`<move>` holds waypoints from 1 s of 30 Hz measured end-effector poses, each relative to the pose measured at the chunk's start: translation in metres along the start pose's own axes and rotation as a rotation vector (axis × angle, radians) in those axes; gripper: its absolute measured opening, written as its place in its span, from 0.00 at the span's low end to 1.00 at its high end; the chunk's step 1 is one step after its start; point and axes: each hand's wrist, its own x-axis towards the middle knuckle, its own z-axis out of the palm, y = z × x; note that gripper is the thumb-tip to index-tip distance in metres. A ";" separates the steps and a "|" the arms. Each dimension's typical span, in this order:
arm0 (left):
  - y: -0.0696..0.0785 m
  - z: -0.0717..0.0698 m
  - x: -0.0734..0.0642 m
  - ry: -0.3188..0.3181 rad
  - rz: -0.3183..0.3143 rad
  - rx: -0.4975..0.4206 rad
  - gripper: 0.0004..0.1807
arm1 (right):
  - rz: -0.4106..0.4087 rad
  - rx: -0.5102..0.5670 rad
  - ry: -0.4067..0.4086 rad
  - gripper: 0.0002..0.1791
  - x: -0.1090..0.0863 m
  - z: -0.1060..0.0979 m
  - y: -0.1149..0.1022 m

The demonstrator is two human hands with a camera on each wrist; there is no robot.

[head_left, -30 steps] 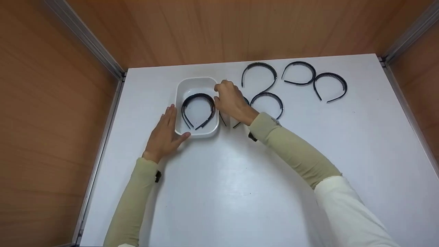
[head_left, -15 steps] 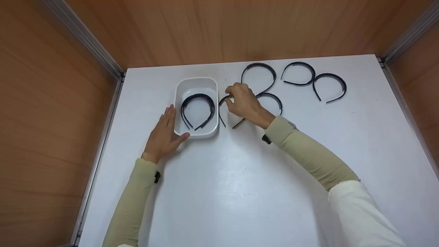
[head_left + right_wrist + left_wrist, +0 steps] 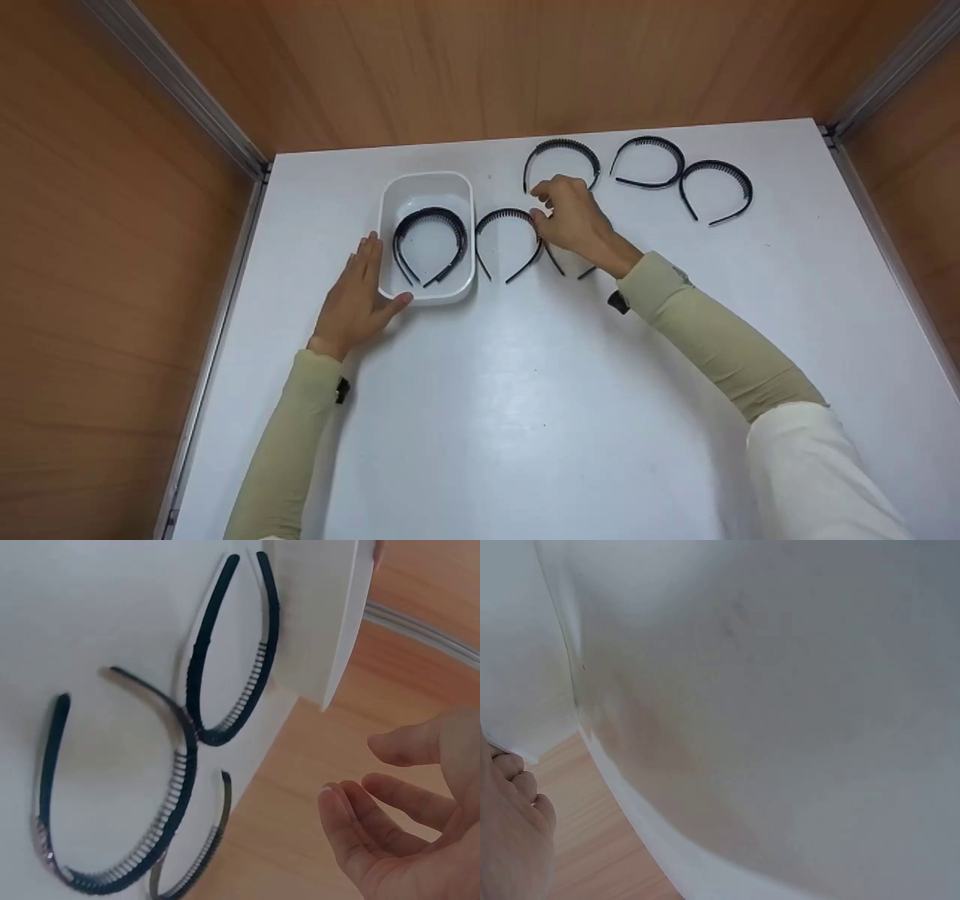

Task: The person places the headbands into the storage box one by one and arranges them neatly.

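In the head view my left hand [image 3: 351, 304] rests against the left side and near corner of a white plastic tray [image 3: 426, 301], fingers straight, thumb at the front rim. Black toothed headbands [image 3: 459, 251] lie stacked inside it. Just right of the tray, one headband [image 3: 508, 213] lies on the table. My right hand [image 3: 576, 219] is over a second headband [image 3: 556, 261], partly hiding it. The right wrist view shows the right hand [image 3: 409, 829] with fingers loosely bent and nothing between them, apart from the nearer headband [image 3: 180, 787]. In the left wrist view the left hand [image 3: 517, 832] shows at the edge.
Another headband [image 3: 564, 142] lies behind the right hand, partly covered. Farther right, two more headbands, one toward the back [image 3: 649, 184] and one nearer [image 3: 742, 180], touch each other on the white table [image 3: 525, 420]. Wooden panels [image 3: 480, 67] stand around the table.
My right hand has moved right, from the tray's right rim across the first headband to over the second. The headband beside the tray is uncovered now. The left hand stays at the tray.
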 end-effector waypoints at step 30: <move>-0.001 0.000 -0.001 -0.009 0.008 -0.020 0.59 | 0.167 -0.027 0.068 0.16 -0.016 -0.026 0.077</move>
